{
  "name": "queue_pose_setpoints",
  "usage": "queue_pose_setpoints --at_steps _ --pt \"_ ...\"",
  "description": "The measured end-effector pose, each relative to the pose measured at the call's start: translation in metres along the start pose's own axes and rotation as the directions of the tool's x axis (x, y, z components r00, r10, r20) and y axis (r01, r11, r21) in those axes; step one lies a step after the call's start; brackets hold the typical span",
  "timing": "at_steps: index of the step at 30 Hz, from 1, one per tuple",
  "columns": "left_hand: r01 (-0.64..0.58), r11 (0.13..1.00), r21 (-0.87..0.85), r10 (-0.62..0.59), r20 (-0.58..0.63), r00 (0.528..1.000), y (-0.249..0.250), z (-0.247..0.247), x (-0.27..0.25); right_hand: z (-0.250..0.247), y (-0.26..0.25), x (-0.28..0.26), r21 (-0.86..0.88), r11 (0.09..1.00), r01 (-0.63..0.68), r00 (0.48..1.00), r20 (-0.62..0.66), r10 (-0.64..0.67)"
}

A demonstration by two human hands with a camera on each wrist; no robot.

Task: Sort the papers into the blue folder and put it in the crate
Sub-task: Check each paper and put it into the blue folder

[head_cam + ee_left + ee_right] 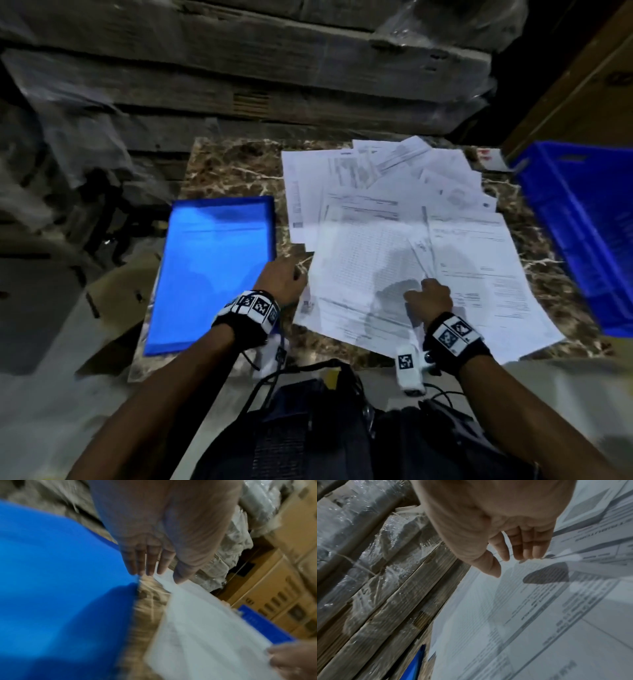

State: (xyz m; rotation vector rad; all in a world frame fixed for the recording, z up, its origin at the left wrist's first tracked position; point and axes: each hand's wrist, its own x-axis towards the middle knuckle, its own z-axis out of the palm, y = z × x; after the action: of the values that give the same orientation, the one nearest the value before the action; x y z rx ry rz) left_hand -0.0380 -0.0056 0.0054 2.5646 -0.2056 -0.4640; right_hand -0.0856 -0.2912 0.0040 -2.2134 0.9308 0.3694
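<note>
- Blue folder (212,270) is lying flat and closed on the marble table (236,164), just to the outer side of the left hand (281,279), with the fingertips (137,566) hovering right at its near corner.
- Left hand is looking relaxed, fingers straight-ish and together, not gripping anything as far as the wrist view shows. It's sitting in the gap between folder and papers.
- Papers (394,240) are fanning out in a messy overlapping pile under and ahead of the right hand (430,299). None of them are in the folder yet, so I'd say we're at the very start of the sorting step.
- Right hand is hanging over the top sheets with loose, uncurled fingers (522,547), tips down near the paper. Can't tell if it's actually touching, but it's not pinching anything.
- Crate (582,222) is sitting further out past the right hand, beside the pile, with some sheets reaching close to it.
- Next move, my guess: the folder needs opening first, then the sheets need squaring into a stack.
- Stuff around: plastic-wrapped boxes (257,68) stacked beyond both hands, more cardboard off to the side.
- Possible snag: loose sheets overhanging the near table edge could slide off while gathering.
</note>
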Motion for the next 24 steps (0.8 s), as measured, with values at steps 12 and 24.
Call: queue_pose_setpoints --at_steps 12,24 --pt "0.218 0.966 -0.141 -0.211 0.062 0.976 0.045 0.027 0.044 -0.007 0.002 0.018 0.125 0.991 0.045 0.999 0.007 -0.046" --pt "0.252 0.920 -0.300 -0.261 0.011 0.965 0.040 0.020 0.040 -0.015 -0.009 0.029 0.207 0.955 0.212 0.971 0.064 -0.229"
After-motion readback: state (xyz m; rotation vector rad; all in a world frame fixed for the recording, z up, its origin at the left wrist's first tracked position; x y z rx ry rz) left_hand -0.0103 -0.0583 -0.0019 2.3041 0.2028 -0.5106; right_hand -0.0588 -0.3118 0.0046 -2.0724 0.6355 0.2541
